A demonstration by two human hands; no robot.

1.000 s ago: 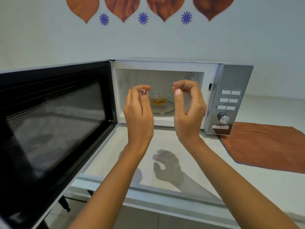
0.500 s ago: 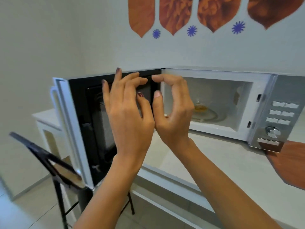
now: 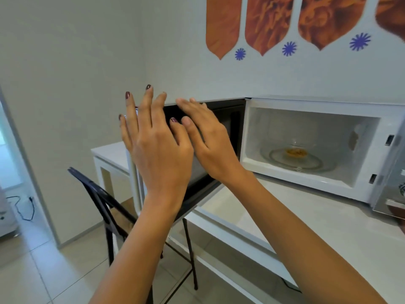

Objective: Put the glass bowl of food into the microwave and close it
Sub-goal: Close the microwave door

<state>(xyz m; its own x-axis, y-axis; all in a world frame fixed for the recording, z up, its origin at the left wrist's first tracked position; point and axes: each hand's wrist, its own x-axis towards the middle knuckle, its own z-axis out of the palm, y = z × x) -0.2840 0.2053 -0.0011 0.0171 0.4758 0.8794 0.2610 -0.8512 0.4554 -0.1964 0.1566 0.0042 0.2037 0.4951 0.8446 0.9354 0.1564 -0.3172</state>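
A white microwave (image 3: 313,104) stands on the counter with its door (image 3: 228,119) swung wide to the left. The glass bowl of food (image 3: 295,151) sits on the turntable inside, holding something yellow-orange. My left hand (image 3: 155,145) is raised in front of the door's outer edge, fingers spread and holding nothing. My right hand (image 3: 206,139) is flat, fingers extended over the dark inner face of the door; whether it touches the door is unclear. Both hands hide much of the door.
The white counter (image 3: 306,227) runs under the microwave. A black folding chair (image 3: 105,207) stands on the tiled floor below the door. A lower white table (image 3: 111,154) sits behind it in the corner. The silver control panel (image 3: 394,194) is at the right edge.
My view has swung left toward the door. Both hands have moved from the microwave opening to the open door and their fingers have uncurled and spread out.
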